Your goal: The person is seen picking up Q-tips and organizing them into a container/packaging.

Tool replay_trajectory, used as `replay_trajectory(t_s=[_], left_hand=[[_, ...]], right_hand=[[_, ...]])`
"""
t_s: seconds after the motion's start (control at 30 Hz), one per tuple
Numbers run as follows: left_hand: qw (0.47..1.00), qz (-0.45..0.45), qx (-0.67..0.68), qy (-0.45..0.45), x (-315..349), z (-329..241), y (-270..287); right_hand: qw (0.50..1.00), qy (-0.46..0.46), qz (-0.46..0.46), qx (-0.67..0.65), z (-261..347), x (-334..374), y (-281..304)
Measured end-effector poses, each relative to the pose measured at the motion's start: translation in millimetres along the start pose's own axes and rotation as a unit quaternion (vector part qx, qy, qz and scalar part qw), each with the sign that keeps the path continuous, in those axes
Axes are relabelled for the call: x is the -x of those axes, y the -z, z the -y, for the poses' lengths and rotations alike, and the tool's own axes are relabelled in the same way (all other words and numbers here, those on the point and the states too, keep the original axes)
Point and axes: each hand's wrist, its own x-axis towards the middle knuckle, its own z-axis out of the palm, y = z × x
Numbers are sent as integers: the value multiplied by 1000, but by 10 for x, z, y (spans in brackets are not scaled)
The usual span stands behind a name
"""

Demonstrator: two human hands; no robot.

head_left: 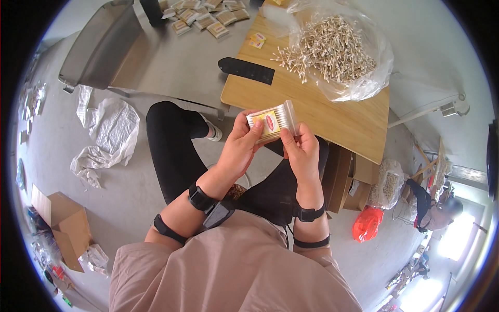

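Between my two hands is a small clear plastic bag of cotton swabs (281, 115), with a yellow and white label showing through its front. My left hand (241, 140) grips the bag's left side, the thumb lying over the label. At the lower right corner, my right hand (303, 151) pinches the bag near its edge. The bag is above my lap, just short of the wooden table (312, 112). A large heap of loose cotton swabs (338, 49) lies on that table in a big open plastic bag (382, 67).
A black strap-like piece (247, 70) overhangs the table's left edge, near small yellow labels (257, 40). Several filled swab packs (208, 18) lie on a grey surface at far left. Cardboard boxes (70, 229), white sacking (112, 130) and a red bag (368, 224) are on the floor. Another person (439, 213) is at far right.
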Motion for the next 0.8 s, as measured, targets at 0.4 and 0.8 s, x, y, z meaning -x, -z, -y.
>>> replay_trajectory(t_s=[0.4, 0.8], left_hand=[[999, 12, 25, 39, -10, -39, 7], [953, 79, 165, 243, -11, -113, 144]], right_hand=[[993, -17, 15, -118, -20, 20, 65], [974, 168, 152, 13, 285, -172, 380]])
